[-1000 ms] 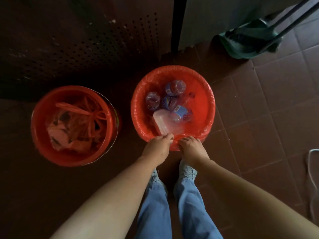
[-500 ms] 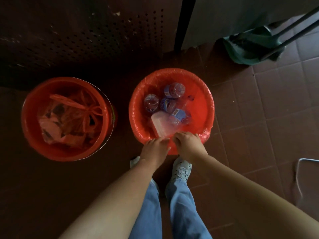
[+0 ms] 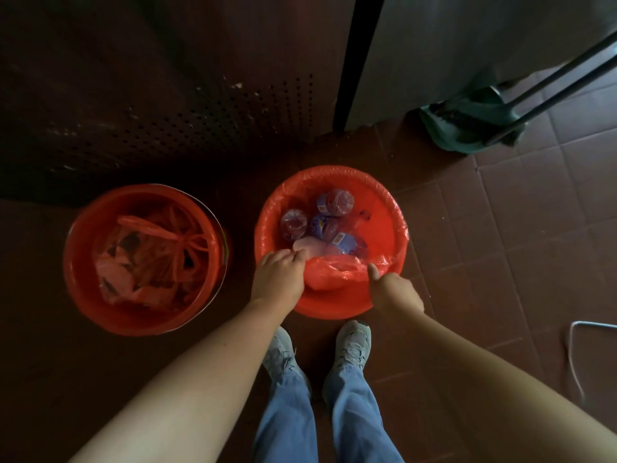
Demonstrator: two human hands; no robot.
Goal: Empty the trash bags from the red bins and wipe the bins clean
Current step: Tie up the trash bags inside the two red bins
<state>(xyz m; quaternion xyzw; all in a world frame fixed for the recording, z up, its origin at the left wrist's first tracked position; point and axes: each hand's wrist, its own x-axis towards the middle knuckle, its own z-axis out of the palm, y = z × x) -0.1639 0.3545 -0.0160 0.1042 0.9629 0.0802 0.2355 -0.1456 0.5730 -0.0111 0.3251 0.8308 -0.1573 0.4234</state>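
Red round plastic bin (image 3: pixel 334 304), lined with a thin red trash bag (image 3: pixel 337 270), stands on brown floor tiles (image 3: pixel 500 245). Left hand (image 3: pixel 278 277) at 8 o'clock, right hand (image 3: pixel 395 292) at 5 o'clock, both grip the bag's bunched edge.

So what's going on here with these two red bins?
A person stands over the right-hand bin, gripping its red liner bag with the left hand and right hand. The bag's near edge is off the rim and bunched between the hands; the far edge is folded over the rim. Plastic bottles lie inside. The other red bin holds a tied bag, not yet lifted out.
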